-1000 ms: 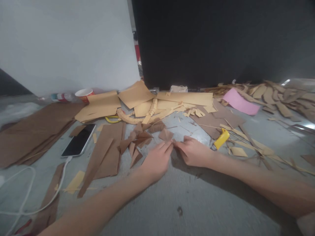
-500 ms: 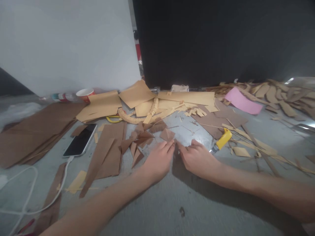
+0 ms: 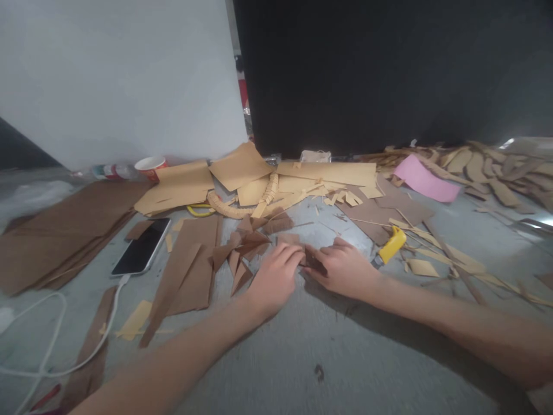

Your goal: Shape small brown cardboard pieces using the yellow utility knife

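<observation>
- We see a grey table (image 3: 302, 357), scuffed and strewn with paper scraps. It runs back to a white wall (image 3: 121, 80) and a black panel (image 3: 389, 69).
- A yellow cutter (image 3: 391, 245) lies on the table, and we place everything else from it.
- Just left of the cutter our right hand (image 3: 345, 268) and left hand (image 3: 274, 279) meet. The fingers of both are pinched on a small brown paper piece (image 3: 313, 262), which is held low over the table between them.
- Further left of the cutter, past the left hand, lie folded brown triangles (image 3: 242, 248) and then long brown strips (image 3: 190, 265). Beyond those is a phone (image 3: 140, 246) with a white cable (image 3: 52, 346).
- Far left of the cutter sits a stack of brown sheets (image 3: 56, 230).
- Behind the cutter, toward the black panel, lie tan sheets (image 3: 324, 172). A pink sheet (image 3: 425, 178) lies behind it and to the right.
- Far behind and left of the cutter, by the white wall, stand a paper cup (image 3: 149, 167) and a bottle (image 3: 110, 171).
</observation>
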